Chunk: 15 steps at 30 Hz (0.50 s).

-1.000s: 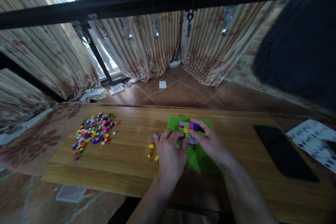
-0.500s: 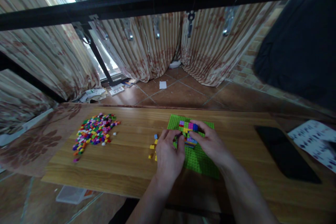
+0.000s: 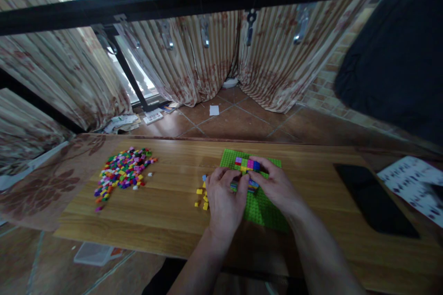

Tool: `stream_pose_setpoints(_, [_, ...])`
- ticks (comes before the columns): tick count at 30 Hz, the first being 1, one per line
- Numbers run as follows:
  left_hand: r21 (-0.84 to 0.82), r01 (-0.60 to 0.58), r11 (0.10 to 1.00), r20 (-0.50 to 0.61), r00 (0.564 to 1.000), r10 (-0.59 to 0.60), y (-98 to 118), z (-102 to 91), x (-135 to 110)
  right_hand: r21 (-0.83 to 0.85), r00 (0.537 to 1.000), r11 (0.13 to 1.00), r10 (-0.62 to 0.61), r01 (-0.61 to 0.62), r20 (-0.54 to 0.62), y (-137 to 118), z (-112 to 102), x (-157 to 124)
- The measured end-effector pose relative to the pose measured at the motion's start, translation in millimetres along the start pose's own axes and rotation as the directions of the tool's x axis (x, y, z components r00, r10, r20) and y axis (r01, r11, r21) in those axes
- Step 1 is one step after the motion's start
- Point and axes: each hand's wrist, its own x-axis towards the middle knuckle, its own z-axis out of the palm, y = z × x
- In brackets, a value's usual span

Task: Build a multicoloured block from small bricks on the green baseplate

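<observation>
A green baseplate [image 3: 260, 209] lies on the wooden table [image 3: 166, 212], with a small stack of coloured bricks [image 3: 246, 164] built on its far half. My left hand [image 3: 224, 200] rests at the plate's left edge, its fingers curled and pinched against the brick stack. On the other side my right hand [image 3: 277, 189] covers the plate's right part, fingertips closed on the same stack. What sits between the fingertips is hidden. A few loose yellow bricks [image 3: 200, 197] lie just left of my left hand.
A heap of several loose coloured bricks [image 3: 122, 174] lies at the table's left. A black phone [image 3: 375, 205] and a printed sheet [image 3: 413, 186] lie at the right. Beyond the table are tiled floor, curtains and a black metal bar overhead.
My left hand's fingers have closed further onto the brick stack. The view has shifted slightly; the right hand stays on the stack.
</observation>
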Motion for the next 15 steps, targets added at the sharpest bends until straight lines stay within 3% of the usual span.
stream_pose_setpoints(7, [0.031,0.022,0.999,-0.023,1.000,-0.021,3,4.7,5,0.033,1.000,0.999,0.004,-0.004,0.005,1,0,1])
stream_pose_setpoints(15, [0.099,-0.067,0.993,0.017,0.998,0.066,-2,-5.8,2,0.038,1.000,0.999,0.000,0.000,0.015,1,0,0])
